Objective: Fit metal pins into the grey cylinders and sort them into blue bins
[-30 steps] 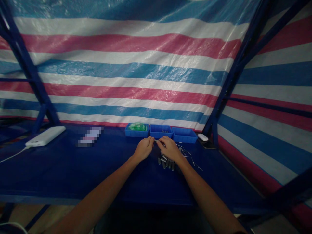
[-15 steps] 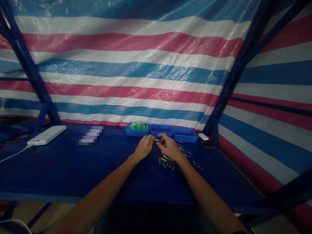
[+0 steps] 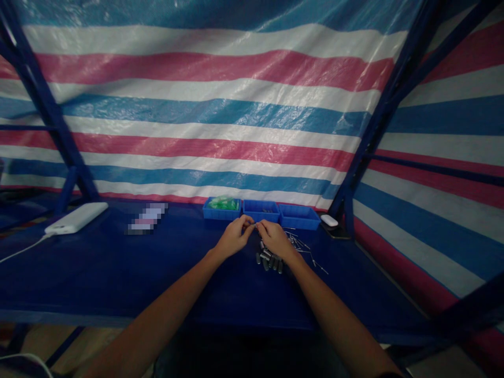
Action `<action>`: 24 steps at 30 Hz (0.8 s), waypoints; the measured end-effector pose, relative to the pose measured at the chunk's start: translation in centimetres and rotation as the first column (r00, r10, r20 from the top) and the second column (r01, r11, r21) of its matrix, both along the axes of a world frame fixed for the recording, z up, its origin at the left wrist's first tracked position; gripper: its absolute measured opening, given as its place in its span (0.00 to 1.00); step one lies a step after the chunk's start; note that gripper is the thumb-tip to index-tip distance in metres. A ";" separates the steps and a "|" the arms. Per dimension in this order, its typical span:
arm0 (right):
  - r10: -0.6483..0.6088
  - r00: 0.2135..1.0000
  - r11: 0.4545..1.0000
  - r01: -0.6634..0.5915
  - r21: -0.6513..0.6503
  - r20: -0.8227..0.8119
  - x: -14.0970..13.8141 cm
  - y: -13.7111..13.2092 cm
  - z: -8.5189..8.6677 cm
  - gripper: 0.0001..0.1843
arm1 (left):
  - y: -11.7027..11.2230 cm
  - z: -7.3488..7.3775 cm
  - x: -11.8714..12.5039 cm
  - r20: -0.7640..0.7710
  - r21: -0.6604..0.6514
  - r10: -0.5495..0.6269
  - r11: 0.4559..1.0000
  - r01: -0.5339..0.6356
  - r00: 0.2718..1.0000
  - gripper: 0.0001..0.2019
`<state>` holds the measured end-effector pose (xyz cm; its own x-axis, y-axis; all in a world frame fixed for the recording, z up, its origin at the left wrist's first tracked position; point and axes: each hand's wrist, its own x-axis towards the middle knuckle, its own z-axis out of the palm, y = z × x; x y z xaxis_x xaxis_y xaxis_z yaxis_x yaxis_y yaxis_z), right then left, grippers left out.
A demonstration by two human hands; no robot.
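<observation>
My left hand (image 3: 235,236) and my right hand (image 3: 273,239) meet over the blue table, fingertips almost touching. Both are closed in a pinch around something small, mostly hidden by the fingers. Just below my right hand lies a group of short dark metal cylinders (image 3: 270,260). Beyond that wrist, thin silvery rods (image 3: 301,245) are scattered on the table. Behind my hands stand a blue bin with green plastic-wrapped contents (image 3: 222,215), a middle blue bin (image 3: 252,211) with a few small pieces, and a right-hand blue bin (image 3: 299,223).
A white power bank (image 3: 76,218) with a cable sits at the table's left. Nearby is a blurred-out flat object (image 3: 147,218). At the right, a small white case (image 3: 329,220) rests by a dark phone-like slab (image 3: 338,232). Blue frame posts and striped sheeting enclose the table.
My right hand's fingers have closed from a wider spread into a pinch near my left fingertips. The small metallic piece seen between the hands is now mostly covered.
</observation>
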<state>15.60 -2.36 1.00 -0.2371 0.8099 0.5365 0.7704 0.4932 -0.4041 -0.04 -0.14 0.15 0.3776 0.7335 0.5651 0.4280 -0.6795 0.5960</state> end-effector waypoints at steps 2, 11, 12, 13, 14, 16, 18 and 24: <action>0.008 1.000 1.000 -0.008 -0.004 -0.014 0.0 0.0 -0.1 0.18 | 0.1 -0.1 0.0 -0.014 0.018 0.000 1.000 0.000 1.000 0.08; 0.063 0.998 0.997 -0.062 0.051 -0.026 -0.3 -0.7 0.1 0.09 | 0.2 -0.1 -0.2 -0.072 0.010 0.083 0.997 -0.082 0.994 0.14; 0.058 0.998 0.996 -0.058 0.071 0.003 -0.3 -0.8 0.2 0.08 | 0.2 0.0 -0.2 -0.080 -0.003 0.075 0.997 -0.075 0.994 0.16; 0.048 0.998 0.995 -0.051 0.089 0.030 -0.1 -0.9 0.5 0.07 | 0.2 0.0 -0.1 -0.087 -0.019 0.063 0.998 -0.065 0.994 0.17; 0.031 0.998 0.994 -0.036 0.107 0.049 0.1 -0.9 0.8 0.07 | 0.1 0.0 -0.1 -0.095 -0.035 0.050 0.998 -0.053 0.994 0.18; -0.034 0.998 0.988 0.025 0.155 0.056 0.5 -0.3 1.8 0.09 | 0.0 0.0 0.0 -0.128 -0.053 0.015 0.998 -0.022 0.992 0.18; -0.130 0.991 0.970 0.122 0.211 0.023 1.0 1.0 2.9 0.11 | -0.2 -0.2 0.1 -0.198 -0.042 -0.029 0.999 0.021 0.980 0.15; -0.367 0.930 0.922 0.361 0.139 0.018 2.1 4.7 3.5 0.19 | -0.9 -0.8 0.3 -0.505 0.061 -0.132 0.980 0.188 0.853 0.16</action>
